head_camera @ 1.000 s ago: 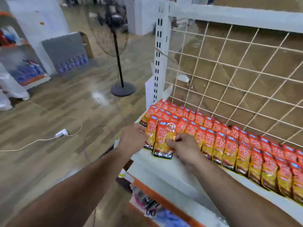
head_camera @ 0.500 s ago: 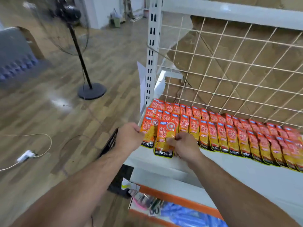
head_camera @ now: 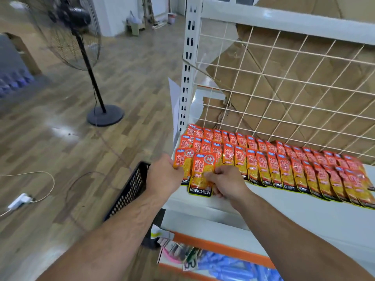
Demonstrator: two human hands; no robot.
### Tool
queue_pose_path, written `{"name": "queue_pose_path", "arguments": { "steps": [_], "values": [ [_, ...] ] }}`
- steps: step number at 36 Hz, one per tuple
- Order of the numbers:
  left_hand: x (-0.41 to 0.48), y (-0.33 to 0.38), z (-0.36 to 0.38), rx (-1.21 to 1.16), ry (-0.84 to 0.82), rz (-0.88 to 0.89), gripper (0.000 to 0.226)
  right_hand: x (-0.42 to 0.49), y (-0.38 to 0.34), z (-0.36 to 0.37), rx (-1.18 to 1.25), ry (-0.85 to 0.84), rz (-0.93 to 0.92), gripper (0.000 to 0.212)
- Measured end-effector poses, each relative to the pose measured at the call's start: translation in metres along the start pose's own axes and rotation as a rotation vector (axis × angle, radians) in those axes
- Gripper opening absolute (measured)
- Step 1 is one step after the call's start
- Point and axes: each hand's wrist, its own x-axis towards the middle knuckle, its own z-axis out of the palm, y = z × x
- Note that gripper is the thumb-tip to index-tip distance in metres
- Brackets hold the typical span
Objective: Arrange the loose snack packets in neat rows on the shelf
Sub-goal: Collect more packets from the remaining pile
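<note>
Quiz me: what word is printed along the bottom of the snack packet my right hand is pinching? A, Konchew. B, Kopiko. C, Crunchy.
A: the front packet, pinched by the right hand, reads KONCHEW on its black bottom strip; the left hand grips the neighbouring packet.

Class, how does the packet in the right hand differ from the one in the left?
The right-hand packet overlaps the left-hand packet. The right-hand packet's KONCHEW label shows whole; the left-hand packet's is partly covered. The right-hand packet lies nearer the shelf front. Both share one orange-yellow design.
</note>
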Motion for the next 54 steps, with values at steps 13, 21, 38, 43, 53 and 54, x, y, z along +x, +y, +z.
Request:
{"name": "queue_pose_path", "arguments": {
  "steps": [13,21,38,43,53,54],
  "values": [
    [0.000,-0.004,0.004,0.036,0.044,0.052,0.011,0.015,-0.025,0.021,-0.149,0.072,-0.018,0.035],
    [0.001,-0.006,0.009,0.059,0.079,0.084,0.011,0.019,-0.028,0.022,-0.403,0.126,-0.042,0.044],
    [-0.007,-0.001,0.003,0.019,0.030,0.046,0.024,0.018,-0.032,0.025,-0.746,0.231,-0.067,0.040],
    [-0.012,0.005,-0.002,0.090,0.046,0.129,0.029,0.015,-0.032,0.024,-0.861,0.246,-0.129,0.045],
    [-0.012,0.012,0.002,0.344,0.071,0.435,0.039,0.004,-0.026,0.013,-0.799,0.252,-0.177,0.026],
    [-0.012,0.014,0.004,0.344,0.075,0.465,0.040,0.001,-0.024,0.008,-0.824,0.272,-0.200,0.025]
  ]
}}
